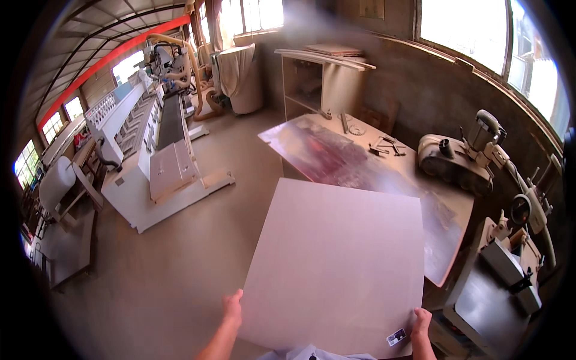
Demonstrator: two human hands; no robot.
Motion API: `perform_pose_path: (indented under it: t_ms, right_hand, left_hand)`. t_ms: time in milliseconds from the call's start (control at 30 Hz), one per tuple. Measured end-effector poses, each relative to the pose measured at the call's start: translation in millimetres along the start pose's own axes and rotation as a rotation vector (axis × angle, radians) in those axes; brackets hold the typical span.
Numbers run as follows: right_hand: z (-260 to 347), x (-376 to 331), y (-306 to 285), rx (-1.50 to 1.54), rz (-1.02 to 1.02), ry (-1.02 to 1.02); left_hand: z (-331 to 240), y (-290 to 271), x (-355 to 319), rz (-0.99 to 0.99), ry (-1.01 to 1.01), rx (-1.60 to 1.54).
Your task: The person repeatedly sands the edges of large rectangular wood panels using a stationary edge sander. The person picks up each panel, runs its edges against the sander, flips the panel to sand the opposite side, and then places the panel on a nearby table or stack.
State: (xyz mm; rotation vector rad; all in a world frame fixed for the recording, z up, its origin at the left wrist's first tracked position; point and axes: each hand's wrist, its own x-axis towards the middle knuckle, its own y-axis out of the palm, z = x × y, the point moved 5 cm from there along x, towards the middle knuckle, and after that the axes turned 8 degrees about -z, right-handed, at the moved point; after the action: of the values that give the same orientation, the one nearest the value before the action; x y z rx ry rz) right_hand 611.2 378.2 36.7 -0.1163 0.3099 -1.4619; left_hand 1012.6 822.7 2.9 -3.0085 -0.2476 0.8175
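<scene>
A large flat light-grey panel [336,258] stretches out in front of me, close to my body, with a small printed label [396,337] near its lower right corner. My left hand [233,308] grips the panel's left edge, thumb on top, the other fingers hidden beneath. On the opposite edge my right hand [422,323] is closed round the board, close to the label. The panel's far end overlaps the view of a worktable [312,144] covered in part by a glossy reddish sheet; whether they touch I cannot tell.
A long white edge-banding machine [141,174] stands on the left, a board lying on its near end. At right are a power feeder [456,153] and a dark machine table [495,300]. Tools [387,146] lie on the worktable. A cabinet [324,84] is behind it.
</scene>
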Motion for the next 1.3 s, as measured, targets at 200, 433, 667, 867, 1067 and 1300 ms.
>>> perform_pose_path:
  t_ms: [200, 433, 667, 867, 1067, 1300]
  right_hand:
    - [21.9, 26.8, 129.5, 0.038, 0.023, 0.048]
    - [37.4, 69.5, 298.1, 0.107, 0.021, 0.129]
    - [69.7, 107.8, 404.6, 0.162, 0.006, 0.228]
    - [46.7, 109.1, 485.4, 0.214, -0.276, 0.245]
    - [63.2, 91.0, 555.4, 0.180, -0.482, 0.369]
    - [90.0, 89.7, 605.3, 0.142, -0.474, 0.538]
  left_hand:
    - [-53.0, 23.9, 118.9, -0.011, 0.044, 0.028]
    - [-137.8, 94.8, 284.2, 0.027, 0.046, 0.089]
    - [-252.4, 207.5, 370.9, 0.143, 0.031, 0.186]
    - [-299.8, 311.3, 522.6, 0.308, 0.097, 0.285]
    - [-329.8, 422.8, 624.5, 0.455, 0.069, 0.319]
    - [-342.8, 502.3, 680.3, 0.689, -0.175, 0.373]
